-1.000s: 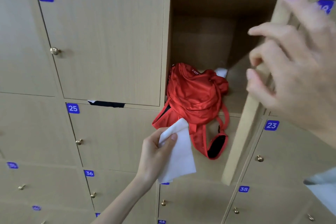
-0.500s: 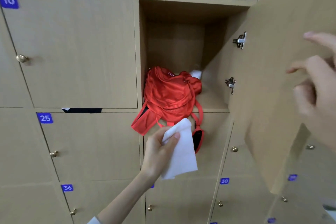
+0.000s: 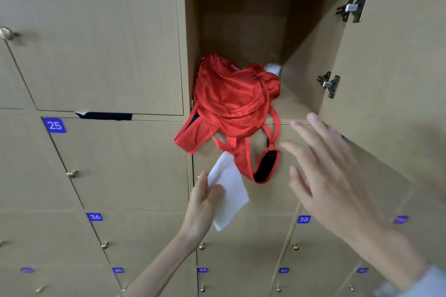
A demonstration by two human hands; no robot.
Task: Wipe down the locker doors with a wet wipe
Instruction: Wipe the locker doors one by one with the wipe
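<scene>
Left hand point(image 3: 202, 202) pinches a white wipe point(image 3: 228, 190) in front of the lockers, just below the open locker point(image 3: 241, 19). Right hand point(image 3: 337, 185) is held up with fingers spread, holding nothing, near the open door point(image 3: 395, 67). Red bag point(image 3: 231, 103) spills from the locker, straps hanging beside the wipe.

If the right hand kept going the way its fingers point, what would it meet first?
Probably the red bag, at the straps hanging out of the open locker. The right hand is open, fingers aimed up-left toward them; depth is unclear.
</scene>
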